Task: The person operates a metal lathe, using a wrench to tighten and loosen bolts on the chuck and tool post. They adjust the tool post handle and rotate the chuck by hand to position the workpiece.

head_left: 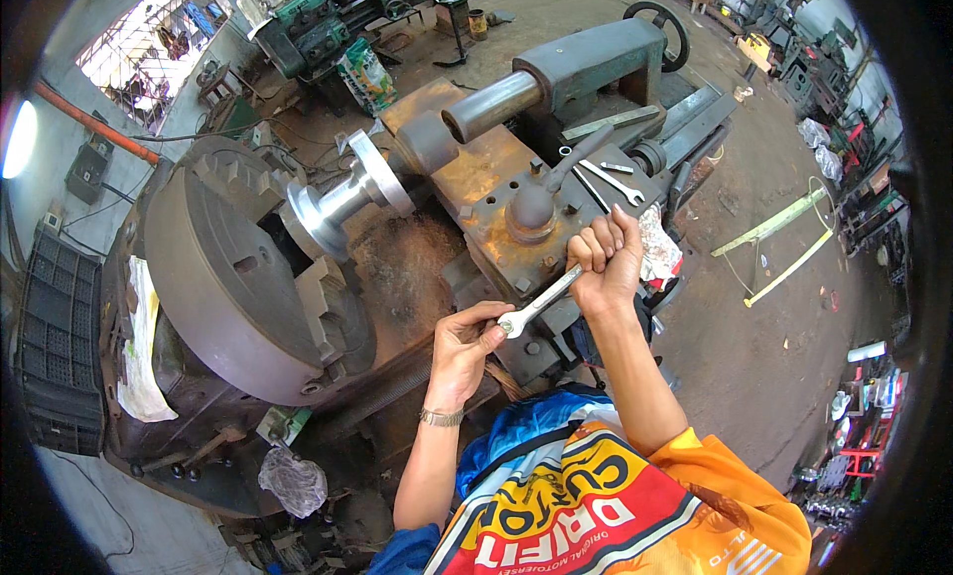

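Note:
A silver wrench (541, 304) slants between my hands at the near edge of the lathe's tool post. My right hand (608, 262) is closed round its far end. My left hand (464, 349), wearing a metal watch band, pinches near the other end, with thumb and fingers at the wrench head. Whether that head sits on a bolt cannot be made out. Just beyond is the rusty tool post (496, 228) with a round-knobbed clamp lever (531, 210). Another open-ended wrench (617, 183) lies behind it among small tools.
At left a big lathe chuck (223, 277) grips a shiny stepped metal workpiece (342, 203). The tailstock (591, 59) with its handwheel (663, 34) stands beyond. Stained cloth (657, 248) hangs right of my right hand. Chips lie under the workpiece; yellow-green metal strips (774, 223) rest on the floor.

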Demonstrator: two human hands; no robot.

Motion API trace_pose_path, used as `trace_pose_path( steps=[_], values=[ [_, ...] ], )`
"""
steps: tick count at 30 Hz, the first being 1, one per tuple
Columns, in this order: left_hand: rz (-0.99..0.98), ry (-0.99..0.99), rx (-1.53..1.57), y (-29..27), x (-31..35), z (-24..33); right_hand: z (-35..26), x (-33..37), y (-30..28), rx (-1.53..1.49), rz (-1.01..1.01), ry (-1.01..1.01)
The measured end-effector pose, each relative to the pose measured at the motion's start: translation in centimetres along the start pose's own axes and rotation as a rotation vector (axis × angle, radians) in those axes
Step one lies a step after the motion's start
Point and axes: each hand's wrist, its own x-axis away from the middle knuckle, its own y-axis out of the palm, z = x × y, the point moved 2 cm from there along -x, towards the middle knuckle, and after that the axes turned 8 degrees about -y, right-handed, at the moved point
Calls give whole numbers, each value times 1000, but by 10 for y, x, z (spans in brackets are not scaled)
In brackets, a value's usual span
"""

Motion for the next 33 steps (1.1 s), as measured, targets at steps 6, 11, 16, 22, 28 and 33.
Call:
trace_pose_path(
  steps=[6, 11, 16, 22, 28, 33],
  values=[
    [-52, 32, 38, -2, -3, 0, 12, 4, 31, 153, -203, -47],
    [-54, 23, -166, 1, 0, 6, 13, 1, 39, 272, -211, -29],
    [5, 97, -416, 5, 9, 11, -3, 4, 29, 289, -110, -100],
    [50, 111, -332, 5, 6, 5, 4, 3, 27, 288, -127, -105],
    [118, 172, -249, 4, 8, -7, 23, 4, 55, 365, -232, -27],
    [154, 280, -156, 9, 5, -19, 69, 10, 94, 689, -599, 156]
  ],
)
